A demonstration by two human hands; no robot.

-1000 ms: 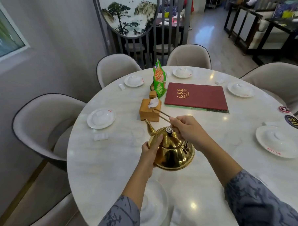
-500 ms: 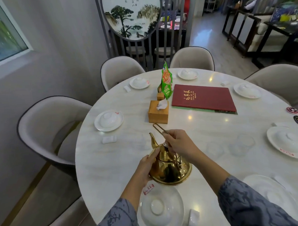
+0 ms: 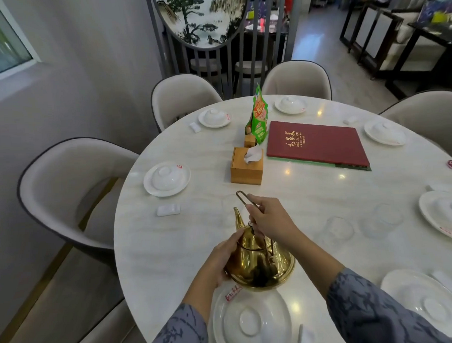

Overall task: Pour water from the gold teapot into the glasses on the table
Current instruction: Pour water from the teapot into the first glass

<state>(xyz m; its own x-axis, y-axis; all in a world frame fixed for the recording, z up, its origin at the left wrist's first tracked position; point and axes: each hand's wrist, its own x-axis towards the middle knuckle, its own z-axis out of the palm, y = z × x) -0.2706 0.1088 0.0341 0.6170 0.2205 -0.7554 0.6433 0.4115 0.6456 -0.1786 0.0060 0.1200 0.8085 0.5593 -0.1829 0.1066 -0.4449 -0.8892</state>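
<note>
The polished gold metal teapot (image 3: 259, 258) sits at the near edge of the round white marble table (image 3: 171, 246). The right hand (image 3: 271, 217) pinches its thin wire handle (image 3: 243, 199); the left hand (image 3: 223, 257) cups the slippery body. 2 clear, fragile glasses (image 3: 339, 230) stand to its right. Likely heavy when full: lift by the handle.
</note>
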